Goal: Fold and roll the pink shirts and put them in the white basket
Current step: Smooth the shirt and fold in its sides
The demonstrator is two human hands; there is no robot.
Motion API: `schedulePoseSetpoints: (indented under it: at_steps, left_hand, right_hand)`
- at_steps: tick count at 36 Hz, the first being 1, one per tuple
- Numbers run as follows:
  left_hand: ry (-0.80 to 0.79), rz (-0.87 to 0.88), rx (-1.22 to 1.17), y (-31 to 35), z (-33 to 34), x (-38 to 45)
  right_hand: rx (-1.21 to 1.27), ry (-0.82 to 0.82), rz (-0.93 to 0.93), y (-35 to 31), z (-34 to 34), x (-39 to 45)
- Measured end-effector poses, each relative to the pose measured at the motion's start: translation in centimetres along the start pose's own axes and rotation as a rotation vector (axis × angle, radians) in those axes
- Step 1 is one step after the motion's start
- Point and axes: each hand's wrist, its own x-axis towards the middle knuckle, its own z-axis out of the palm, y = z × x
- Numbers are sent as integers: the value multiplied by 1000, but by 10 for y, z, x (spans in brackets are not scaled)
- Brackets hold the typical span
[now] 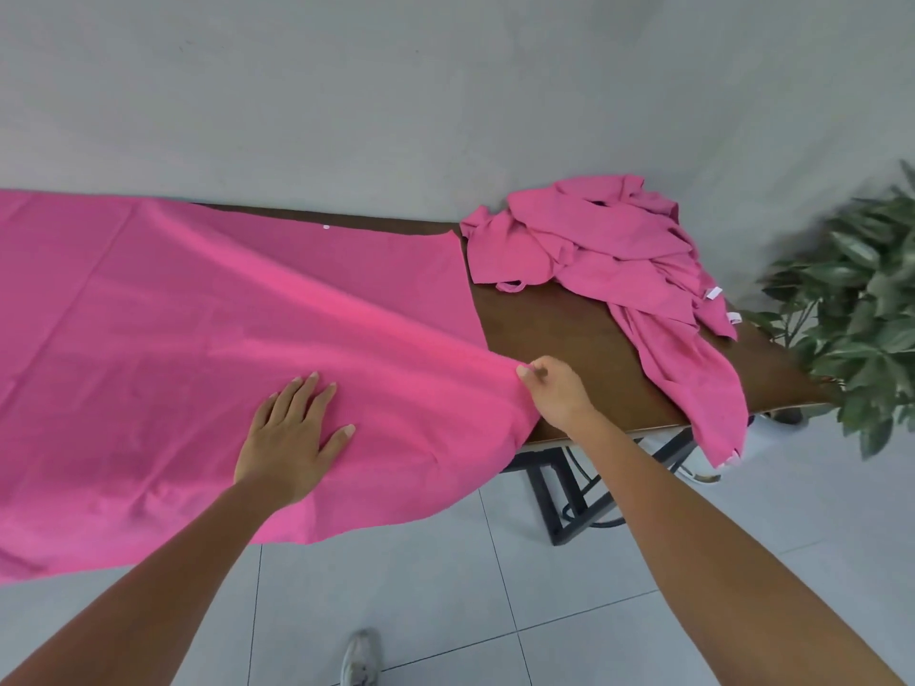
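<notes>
a large bright pink fabric shirt [198,339] lies spread over the left part of a dark brown wooden table [559,334], its near edge hanging over the table's front. a crumpled heap of further pink shirts [619,255] sits at the table's far right end, one trailing over the right corner. a green leafy plant [851,309] stands just beyond that end. the left hand [289,433] presses flat on the spread shirt, fingers straight and splayed. the right hand [554,383] pinches the shirt's right edge between thumb and curled fingers.
</notes>
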Motion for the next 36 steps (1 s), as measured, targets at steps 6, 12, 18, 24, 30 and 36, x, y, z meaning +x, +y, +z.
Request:
schedulePoseSetpoints:
  at_steps: [6, 12, 18, 24, 30, 36]
  left_hand:
    - [0, 2, -1, 0, 2, 1]
    - [3, 3, -3, 0, 1, 1]
    - [2, 3, -15, 1, 0, 0]
    - [-66, 26, -66, 0, -6, 0]
    - [-21, 66, -141, 3, -12, -2]
    - [67, 117, -214, 11, -20, 22]
  right_hand:
    - [457, -424, 114, 10, -6, -27]
    - [413, -359, 47, 27, -6, -28]
    - [12, -162, 2, 36, -4, -24]
    - [-140, -53, 45, 41, -7, -23]
    - [-128, 76, -17, 31, -3, -4]
    - [-112, 82, -157, 2, 4, 36]
